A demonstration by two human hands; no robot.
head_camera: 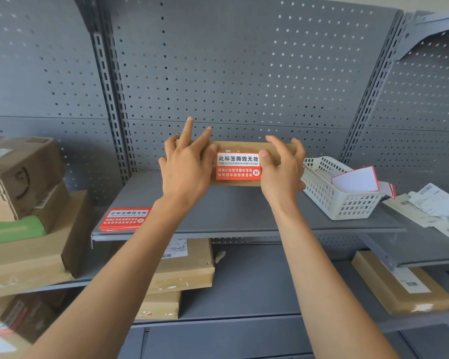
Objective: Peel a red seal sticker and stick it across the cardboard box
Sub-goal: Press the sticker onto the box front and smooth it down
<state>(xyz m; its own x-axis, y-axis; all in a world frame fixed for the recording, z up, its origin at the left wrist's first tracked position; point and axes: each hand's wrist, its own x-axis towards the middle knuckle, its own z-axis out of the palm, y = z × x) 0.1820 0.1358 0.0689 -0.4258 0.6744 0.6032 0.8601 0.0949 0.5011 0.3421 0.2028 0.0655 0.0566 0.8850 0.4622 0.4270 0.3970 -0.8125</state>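
Note:
A flat cardboard box stands on its edge on the grey shelf, tilted toward me. A red and white seal sticker lies across its front face and top edge. My left hand rests flat on the box's left part, with two fingers raised above the top edge. My right hand grips the box's right end, thumb pressing on the sticker's right edge. A stack of unpeeled red seal stickers lies at the shelf's front left corner.
A white plastic basket with peeled backing sheets stands right of the box. Loose shipping labels lie at the far right. Parcels are piled at left, and more boxes sit on the lower shelves. Grey pegboard backs the shelf.

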